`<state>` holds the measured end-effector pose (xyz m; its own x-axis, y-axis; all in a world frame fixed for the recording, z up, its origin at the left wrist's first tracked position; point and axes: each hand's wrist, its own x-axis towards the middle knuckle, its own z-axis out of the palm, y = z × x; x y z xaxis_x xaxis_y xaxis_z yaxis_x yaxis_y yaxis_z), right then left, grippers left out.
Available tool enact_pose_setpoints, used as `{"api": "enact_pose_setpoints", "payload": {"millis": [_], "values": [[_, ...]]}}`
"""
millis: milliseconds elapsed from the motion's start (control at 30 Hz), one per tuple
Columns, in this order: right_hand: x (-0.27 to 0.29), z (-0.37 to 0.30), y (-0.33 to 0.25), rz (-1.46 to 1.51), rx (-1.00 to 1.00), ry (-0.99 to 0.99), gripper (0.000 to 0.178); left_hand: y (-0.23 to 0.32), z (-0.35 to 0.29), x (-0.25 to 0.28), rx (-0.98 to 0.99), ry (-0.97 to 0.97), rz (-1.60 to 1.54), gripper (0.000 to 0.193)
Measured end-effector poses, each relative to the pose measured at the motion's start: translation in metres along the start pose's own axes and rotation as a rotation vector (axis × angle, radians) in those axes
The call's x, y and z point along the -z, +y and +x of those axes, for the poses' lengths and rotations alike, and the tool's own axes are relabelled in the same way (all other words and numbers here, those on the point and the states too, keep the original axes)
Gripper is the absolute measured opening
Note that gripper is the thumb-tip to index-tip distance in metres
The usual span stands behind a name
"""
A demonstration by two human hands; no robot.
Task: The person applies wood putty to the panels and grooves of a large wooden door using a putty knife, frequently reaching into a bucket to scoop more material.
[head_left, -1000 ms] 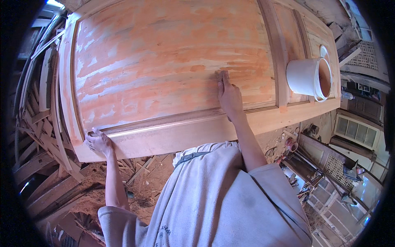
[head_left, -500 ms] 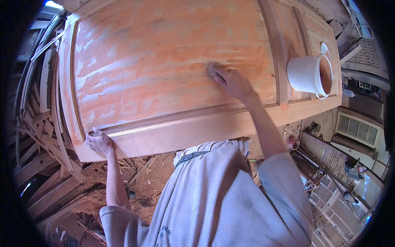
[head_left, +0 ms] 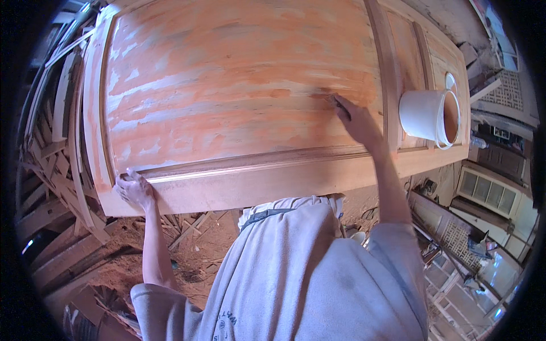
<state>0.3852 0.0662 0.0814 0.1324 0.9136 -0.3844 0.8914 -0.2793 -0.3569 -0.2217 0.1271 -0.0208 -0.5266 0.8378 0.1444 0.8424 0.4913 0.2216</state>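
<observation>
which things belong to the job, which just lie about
Likely in use:
orange-smeared wooden panelled door
small brownish piece in the right hand
white round plastic bucket

Likely lying about:
long tan wooden planks
white-framed rectangular glazed panel

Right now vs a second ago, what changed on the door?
The right hand moved rightward over the orange-smeared door, toward the white bucket, keeping its small brownish pad. Nothing visibly let go or newly grasped. Unchanged: left hand at the door's near left corner; bucket in place.
</observation>
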Motion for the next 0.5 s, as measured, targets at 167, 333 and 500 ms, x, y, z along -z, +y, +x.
{"api": "enact_pose_setpoints", "payload": {"millis": [167, 333, 500], "values": [[-0.072, -0.011, -0.058, 0.157, -0.125, 0.212, 0.048, -0.005, -0.003, -0.006, 0.000, 0.058, -0.005, 0.065], [-0.092, -0.003, -0.080, 0.146, -0.161, 0.288, 0.051, -0.008, -0.003, -0.007, 0.007, 0.034, -0.007, 0.066], [-0.098, 0.004, -0.081, 0.094, -0.184, 0.373, 0.051, -0.001, -0.003, -0.006, 0.013, 0.021, -0.019, 0.066]]}}
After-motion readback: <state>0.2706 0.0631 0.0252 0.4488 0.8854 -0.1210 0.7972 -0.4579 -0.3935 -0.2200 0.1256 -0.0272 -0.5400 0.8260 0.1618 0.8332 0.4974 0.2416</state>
